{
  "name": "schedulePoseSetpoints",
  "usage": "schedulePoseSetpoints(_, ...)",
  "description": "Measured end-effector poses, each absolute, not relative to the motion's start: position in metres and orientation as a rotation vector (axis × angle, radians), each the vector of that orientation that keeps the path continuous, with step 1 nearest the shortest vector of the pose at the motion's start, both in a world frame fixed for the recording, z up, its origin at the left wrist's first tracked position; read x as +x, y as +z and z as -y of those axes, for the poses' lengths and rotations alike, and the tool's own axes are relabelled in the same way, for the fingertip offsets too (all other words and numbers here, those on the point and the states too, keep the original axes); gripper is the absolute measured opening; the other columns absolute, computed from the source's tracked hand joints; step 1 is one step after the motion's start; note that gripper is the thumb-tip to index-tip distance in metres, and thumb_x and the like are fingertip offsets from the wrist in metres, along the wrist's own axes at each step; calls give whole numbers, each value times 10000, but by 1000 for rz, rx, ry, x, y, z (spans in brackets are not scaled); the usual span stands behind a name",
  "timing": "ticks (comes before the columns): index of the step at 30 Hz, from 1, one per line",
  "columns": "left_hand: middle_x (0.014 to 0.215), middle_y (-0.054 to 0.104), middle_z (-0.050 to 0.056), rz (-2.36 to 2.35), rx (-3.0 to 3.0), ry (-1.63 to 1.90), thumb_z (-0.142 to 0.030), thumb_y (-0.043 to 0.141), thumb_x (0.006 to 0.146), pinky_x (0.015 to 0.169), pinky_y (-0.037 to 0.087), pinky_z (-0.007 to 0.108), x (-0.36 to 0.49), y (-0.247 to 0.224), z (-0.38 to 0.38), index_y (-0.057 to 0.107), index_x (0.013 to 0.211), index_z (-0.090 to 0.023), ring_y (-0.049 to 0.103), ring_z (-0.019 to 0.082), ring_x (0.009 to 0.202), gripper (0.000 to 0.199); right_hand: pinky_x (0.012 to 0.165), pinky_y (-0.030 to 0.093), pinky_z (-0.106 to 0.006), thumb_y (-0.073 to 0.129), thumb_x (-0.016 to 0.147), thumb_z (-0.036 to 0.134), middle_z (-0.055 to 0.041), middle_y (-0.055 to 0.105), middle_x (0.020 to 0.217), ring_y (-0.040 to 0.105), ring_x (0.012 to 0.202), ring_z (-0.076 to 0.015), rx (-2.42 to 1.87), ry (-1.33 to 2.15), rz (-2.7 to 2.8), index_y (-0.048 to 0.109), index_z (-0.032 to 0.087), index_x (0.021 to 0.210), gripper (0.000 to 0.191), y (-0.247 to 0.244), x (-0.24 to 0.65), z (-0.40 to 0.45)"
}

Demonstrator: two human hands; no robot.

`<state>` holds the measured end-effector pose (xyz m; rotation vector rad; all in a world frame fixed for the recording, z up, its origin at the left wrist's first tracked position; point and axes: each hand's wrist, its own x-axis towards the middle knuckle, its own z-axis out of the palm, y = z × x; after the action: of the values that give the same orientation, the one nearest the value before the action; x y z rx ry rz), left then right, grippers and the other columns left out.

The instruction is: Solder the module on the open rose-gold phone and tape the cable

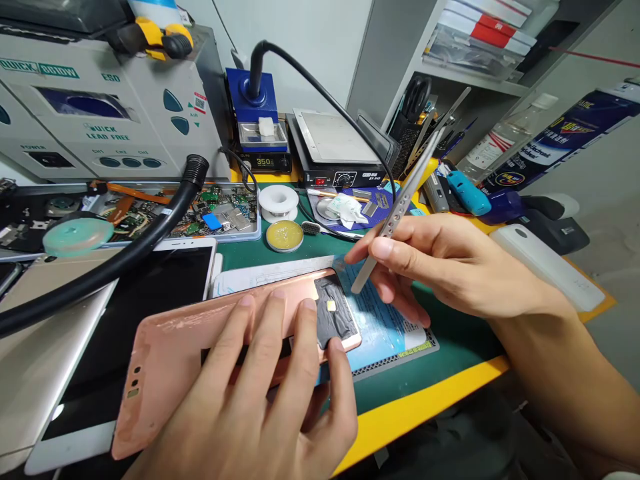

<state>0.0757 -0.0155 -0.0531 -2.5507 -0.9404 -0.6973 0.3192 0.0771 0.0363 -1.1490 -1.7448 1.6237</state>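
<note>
A pink phone back cover (185, 333) lies at a slant in the lower middle, with small dark holes near its left end. Black film (336, 319) with a small yellow square covers part of its right end. My left hand (280, 393) holds the cover, four fingertips pressed on its face; the thumb is mostly hidden below the near edge. My right hand (420, 267) pinches steel tweezers (395, 220) between thumb and fingers. Their blunt flat end points down beside the cover's right end, apart from it, while the slim tips point up and away.
Under the cover lies a blue-white printed mat (385, 327). Behind it stand a solder spool (279, 200), a tin of yellow paste (285, 237) and a hot plate (325, 143). A black hose (150, 247) crosses the left side above phones (165, 280) and a tray of circuit boards (220, 207).
</note>
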Motion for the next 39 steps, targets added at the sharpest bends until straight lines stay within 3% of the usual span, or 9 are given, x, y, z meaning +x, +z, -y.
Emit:
schedulePoseSetpoints(5, 1428, 716, 262, 875, -2428, -624, -430, 701, 1008, 1151, 524, 694, 68, -55, 19, 614, 1327, -178, 693, 470, 1325, 416, 449, 485, -260, 791, 1009, 510, -34, 695, 630, 611, 507, -148, -1206, 1281, 1826, 796, 196, 756, 404, 39, 323, -81)
schedulePoseSetpoints(11, 1392, 698, 296, 845, -2339, -651, -392, 605, 1061, 1098, 543, 667, 68, -55, 23, 572, 1325, -137, 707, 513, 1265, 368, 655, 603, -284, 862, 958, 468, -122, 857, 1140, 731, 799, -200, -1201, 1256, 1818, 862, 173, 760, 355, 37, 328, -83)
schedulePoseSetpoints(15, 1489, 625, 312, 943, -2415, -524, -346, 609, 1066, 1183, 485, 675, 72, -54, 24, 541, 1388, -131, 640, 538, 1371, 393, 556, 603, -249, 918, 919, 342, -38, 829, 840, 714, 633, -153, -1106, 1447, 1627, 908, 232, 1007, 141, 37, 325, -82)
schedulePoseSetpoints(17, 1511, 604, 320, 941, -2420, -529, -342, 591, 1074, 1197, 473, 674, 73, -53, 25, 529, 1402, -127, 631, 540, 1382, 397, 498, 596, -228, 953, 878, 299, -11, 783, 730, 705, 572, -144, -1080, 1532, 1539, 892, 218, 983, 146, 38, 321, -81)
schedulePoseSetpoints(20, 1491, 624, 317, 932, -2406, -548, -355, 591, 1076, 1177, 491, 674, 72, -53, 26, 537, 1386, -133, 653, 535, 1358, 386, 517, 626, -226, 918, 916, 333, -45, 781, 700, 709, 568, -146, -1091, 1623, 1538, 849, 150, 874, 200, 35, 315, -80)
schedulePoseSetpoints(29, 1420, 723, 264, 943, -2420, -603, -399, 689, 1024, 1134, 550, 679, 71, -56, 21, 603, 1345, -177, 716, 469, 1304, 400, 479, 587, -224, 834, 990, 449, -12, 716, 658, 663, 501, -127, -1152, 1730, 1585, 812, 113, 1037, 340, 23, 305, -72)
schedulePoseSetpoints(33, 1438, 741, 158, 977, -2501, -709, -486, 705, 998, 1215, 494, 708, 77, -51, 20, 664, 1309, -250, 695, 387, 1352, 393, 485, 581, -213, 810, 1010, 446, -13, 715, 653, 662, 509, -125, -1144, 1717, 1602, 797, 132, 983, 316, 24, 305, -72)
schedulePoseSetpoints(37, 1451, 737, 149, 980, -2522, -733, -534, 716, 977, 1233, 478, 715, 80, -50, 19, 684, 1266, -254, 671, 388, 1388, 404, 509, 594, -222, 827, 991, 468, -29, 712, 644, 677, 532, -136, -1133, 1721, 1637, 737, 139, 805, 388, 25, 304, -72)
schedulePoseSetpoints(39, 1453, 737, 148, 982, -2516, -726, -522, 718, 976, 1231, 482, 709, 79, -51, 19, 681, 1270, -257, 670, 388, 1391, 398, 515, 601, -229, 835, 984, 469, -33, 718, 652, 684, 539, -141, -1138, 1711, 1631, 759, 135, 838, 373, 25, 303, -72)
